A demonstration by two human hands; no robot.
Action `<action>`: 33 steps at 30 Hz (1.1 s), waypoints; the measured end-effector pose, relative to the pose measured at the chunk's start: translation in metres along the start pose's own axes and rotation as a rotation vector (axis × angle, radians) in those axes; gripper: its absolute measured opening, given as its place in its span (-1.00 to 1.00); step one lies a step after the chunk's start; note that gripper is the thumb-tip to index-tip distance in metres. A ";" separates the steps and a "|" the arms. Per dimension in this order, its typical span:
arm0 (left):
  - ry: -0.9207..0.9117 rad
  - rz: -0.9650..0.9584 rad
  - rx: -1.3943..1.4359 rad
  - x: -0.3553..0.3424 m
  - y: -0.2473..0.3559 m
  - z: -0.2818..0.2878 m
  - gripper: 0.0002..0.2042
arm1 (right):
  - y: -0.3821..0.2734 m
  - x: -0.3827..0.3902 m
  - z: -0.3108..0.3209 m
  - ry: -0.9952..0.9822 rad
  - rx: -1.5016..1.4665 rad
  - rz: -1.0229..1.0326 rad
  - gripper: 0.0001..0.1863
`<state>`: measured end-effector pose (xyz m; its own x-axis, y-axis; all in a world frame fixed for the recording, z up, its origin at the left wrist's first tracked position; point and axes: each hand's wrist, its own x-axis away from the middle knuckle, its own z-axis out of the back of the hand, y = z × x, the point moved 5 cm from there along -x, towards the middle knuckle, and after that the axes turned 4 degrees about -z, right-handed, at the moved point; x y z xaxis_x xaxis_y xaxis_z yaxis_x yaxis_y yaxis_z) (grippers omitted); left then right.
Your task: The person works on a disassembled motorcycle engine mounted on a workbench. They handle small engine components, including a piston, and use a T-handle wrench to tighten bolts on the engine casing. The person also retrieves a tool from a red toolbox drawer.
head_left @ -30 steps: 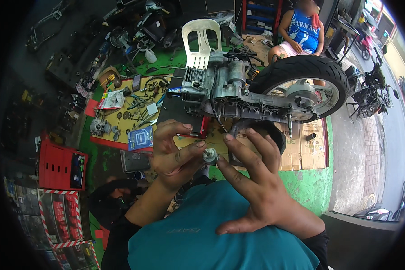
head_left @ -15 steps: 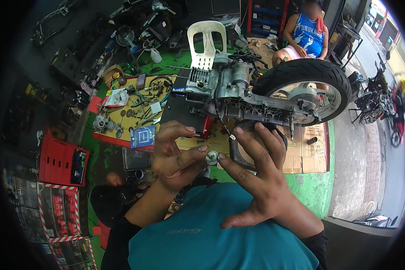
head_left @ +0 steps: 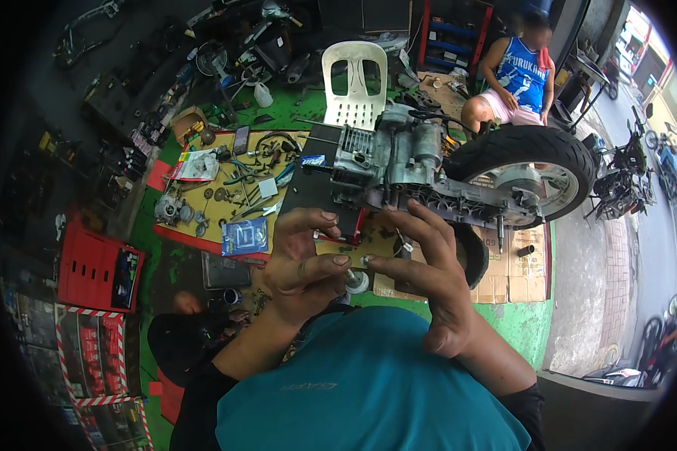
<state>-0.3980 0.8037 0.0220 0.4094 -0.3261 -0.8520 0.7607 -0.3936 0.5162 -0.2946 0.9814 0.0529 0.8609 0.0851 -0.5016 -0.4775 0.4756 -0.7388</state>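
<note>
Small round metal part with a stem [head_left: 359, 283]: just off view centre at 6 o'clock, at the left hand's fingertips, stem toward 11. Left hand [head_left: 297, 269]: pinched on the part; underside of grip hidden. Right hand [head_left: 447, 289]: fingers spread, thumb well apart from them, not clamped on the part; index fingertip near it at about 1 o'clock. Tiny pale bit [head_left: 365, 260] at that fingertip, too small to identify; can't tell if gripped.

Rest, clock from view centre. Scooter engine [head_left: 426, 148] at 1, rear wheel [head_left: 530, 141] attached, at 2. Cream plastic chair [head_left: 353, 98] at 12, behind engine. Seated person [head_left: 525, 71] in blue jersey, between 1 and 2. Yellow work surface [head_left: 220, 213] at 10, loose parts and tools on it; blue packet [head_left: 244, 237] at its near edge. Red cabinet [head_left: 90, 255] at 9. Cardboard [head_left: 534, 284] at 4, under wheel side.
</note>
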 end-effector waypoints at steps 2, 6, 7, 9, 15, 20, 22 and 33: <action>0.006 -0.012 -0.001 -0.002 -0.005 0.010 -0.67 | -0.002 -0.007 -0.005 0.012 -0.012 0.015 0.07; 0.017 -0.016 -0.017 0.000 -0.016 0.031 -0.66 | -0.008 -0.023 -0.021 0.018 -0.030 0.062 0.11; 0.017 -0.011 -0.025 0.000 -0.018 0.036 -0.66 | -0.006 -0.027 -0.025 0.008 -0.033 0.055 0.10; 0.009 0.014 -0.056 -0.003 -0.019 0.045 -0.61 | 0.001 -0.034 -0.034 -0.003 -0.041 0.037 0.10; 0.038 0.048 -0.009 -0.008 -0.025 0.069 -0.60 | 0.009 -0.056 -0.051 -0.025 -0.045 -0.033 -0.06; 0.067 0.046 0.094 -0.002 -0.041 0.082 -0.61 | 0.005 -0.071 -0.078 0.028 -0.566 -0.290 -0.28; 0.071 0.030 0.105 -0.003 -0.044 0.084 -0.59 | 0.003 -0.076 -0.089 0.050 -0.706 -0.363 -0.18; 0.055 -0.061 0.068 -0.006 -0.051 0.091 -0.54 | 0.009 -0.083 -0.107 0.074 -0.804 -0.384 -0.16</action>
<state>-0.4851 0.7477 0.0084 0.3918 -0.2526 -0.8847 0.7498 -0.4695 0.4662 -0.3889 0.8853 0.0398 0.9866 -0.0235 -0.1615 -0.1611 -0.3000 -0.9403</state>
